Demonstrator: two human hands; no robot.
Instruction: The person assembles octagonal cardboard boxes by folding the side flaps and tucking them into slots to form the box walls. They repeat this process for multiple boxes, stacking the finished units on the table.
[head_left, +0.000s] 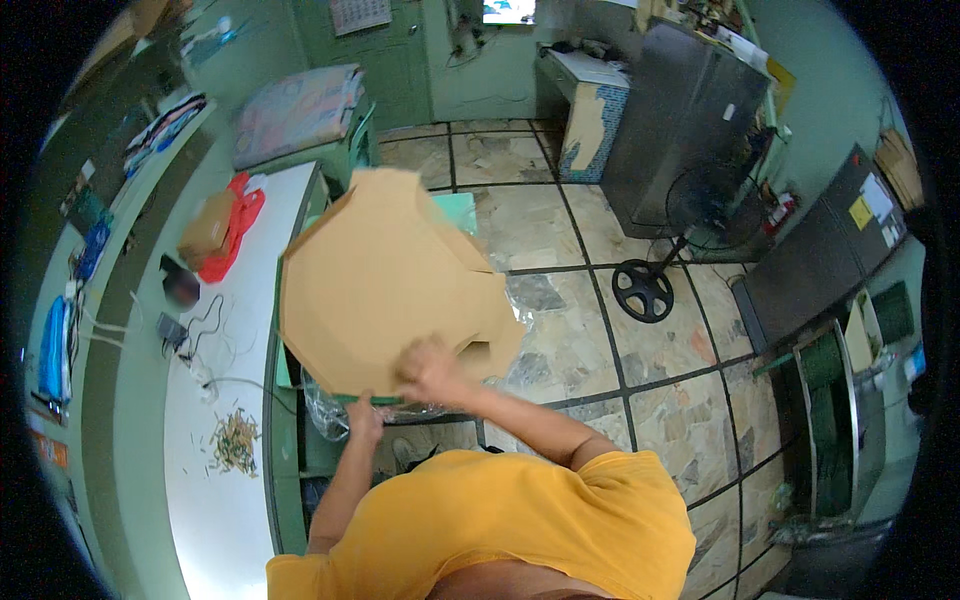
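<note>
A large brown cardboard piece [390, 280] with angled corners lies in front of me, beside the white counter. A rectangular notch or flap shows on its near right part. My left hand [366, 418] is closed on its near edge, thumb uppermost. On the cardboard's near part rests my right hand [430, 372], smeared by motion, so its fingers cannot be made out. Clear plastic wrap [325, 410] shows under the near left edge. A pale green surface [457, 212] peeks out past the cardboard's far right side.
On the white counter [215, 520] at my left are a heap of small tan pieces [235, 442], cords with an adapter [172, 328], and a small box [207, 228] on red plastic. A black fan [645, 290] and a dark fridge [680, 120] stand on the tiled floor at right.
</note>
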